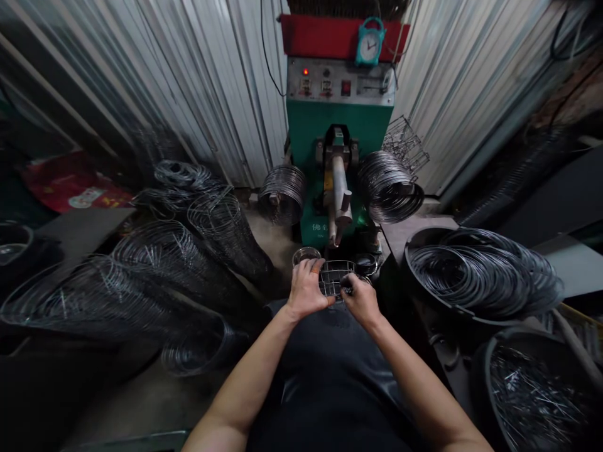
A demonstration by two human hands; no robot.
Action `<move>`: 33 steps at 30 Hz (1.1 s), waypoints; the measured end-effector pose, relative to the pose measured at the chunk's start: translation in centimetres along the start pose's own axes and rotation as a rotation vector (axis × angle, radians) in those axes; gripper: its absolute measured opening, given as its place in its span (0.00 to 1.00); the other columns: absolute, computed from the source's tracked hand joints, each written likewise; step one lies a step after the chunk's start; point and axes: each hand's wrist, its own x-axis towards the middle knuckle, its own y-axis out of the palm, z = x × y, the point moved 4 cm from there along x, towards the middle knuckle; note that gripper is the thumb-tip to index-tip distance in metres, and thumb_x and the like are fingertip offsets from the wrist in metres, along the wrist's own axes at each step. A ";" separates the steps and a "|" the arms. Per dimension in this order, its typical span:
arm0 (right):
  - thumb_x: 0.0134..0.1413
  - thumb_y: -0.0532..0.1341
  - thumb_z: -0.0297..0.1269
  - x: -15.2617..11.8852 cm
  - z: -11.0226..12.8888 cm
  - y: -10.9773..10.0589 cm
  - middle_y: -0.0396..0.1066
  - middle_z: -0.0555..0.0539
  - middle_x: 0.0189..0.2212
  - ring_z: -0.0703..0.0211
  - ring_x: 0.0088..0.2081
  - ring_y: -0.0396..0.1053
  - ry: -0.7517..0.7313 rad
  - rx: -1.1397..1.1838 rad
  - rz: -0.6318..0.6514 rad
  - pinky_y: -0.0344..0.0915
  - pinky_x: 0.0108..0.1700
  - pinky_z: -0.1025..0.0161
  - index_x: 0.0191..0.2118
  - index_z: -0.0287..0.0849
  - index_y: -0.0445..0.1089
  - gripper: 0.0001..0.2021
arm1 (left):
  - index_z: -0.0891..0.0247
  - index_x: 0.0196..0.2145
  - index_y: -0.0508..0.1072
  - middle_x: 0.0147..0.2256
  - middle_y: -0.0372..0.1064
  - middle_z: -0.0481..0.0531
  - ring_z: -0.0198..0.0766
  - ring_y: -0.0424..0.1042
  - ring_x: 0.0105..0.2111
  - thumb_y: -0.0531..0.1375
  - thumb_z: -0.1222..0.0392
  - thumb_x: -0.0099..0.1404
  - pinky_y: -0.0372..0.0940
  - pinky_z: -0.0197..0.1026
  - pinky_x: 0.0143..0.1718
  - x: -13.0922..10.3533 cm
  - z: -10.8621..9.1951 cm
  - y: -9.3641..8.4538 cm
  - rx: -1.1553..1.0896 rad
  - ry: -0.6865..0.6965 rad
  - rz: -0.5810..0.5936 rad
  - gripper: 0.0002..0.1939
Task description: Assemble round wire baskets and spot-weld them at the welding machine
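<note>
Between my two hands is a small wire basket [337, 271] with a rounded rim and a grid of thin rods, held just above my dark apron. My left hand [307, 289] grips its left side, thumb below and fingers over the top. My right hand [362, 297] is closed at the basket's right side, its fingers curled; the exact contact there is partly hidden. Just beyond the basket, the electrode arm [340, 194] of a green welding machine [301, 119] points down toward my hands.
Wire ring stacks [281, 194] hang either side of the machine. Long wire mesh bundles [155, 270] lie left. On the right stand a tub of wire rings [471, 270] and a bucket of short wire pieces [532, 389]. A turquoise clock [370, 44] sits on top.
</note>
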 end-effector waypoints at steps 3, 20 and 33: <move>0.51 0.54 0.28 -0.4 -0.3 0.4 0.74 0.47 0.35 0.58 0.38 0.71 -0.115 0.173 0.086 0.64 0.41 0.64 0.38 0.43 0.69 0.11 | 0.63 0.53 0.59 0.50 0.58 0.59 0.52 0.57 0.51 0.68 0.56 0.36 0.55 0.51 0.54 0.3 0.5 0.3 -0.056 -0.025 0.041 0.44; 0.55 0.56 0.29 2.2 -1.5 0.6 0.73 0.45 0.34 0.58 0.36 0.71 -0.332 0.207 0.203 0.67 0.38 0.63 0.39 0.43 0.72 0.09 | 0.63 0.53 0.59 0.51 0.57 0.59 0.51 0.57 0.53 0.68 0.57 0.36 0.55 0.51 0.55 3.7 2.9 1.9 -0.173 -0.036 0.143 0.44; 0.54 0.57 0.28 5.7 -1.3 0.6 0.72 0.45 0.33 0.58 0.35 0.71 -0.348 0.112 0.172 0.67 0.38 0.64 0.37 0.41 0.72 0.08 | 0.65 0.53 0.60 0.48 0.59 0.59 0.53 0.59 0.51 0.68 0.55 0.38 0.59 0.51 0.52 6.9 4.2 1.9 -0.162 -0.032 0.126 0.43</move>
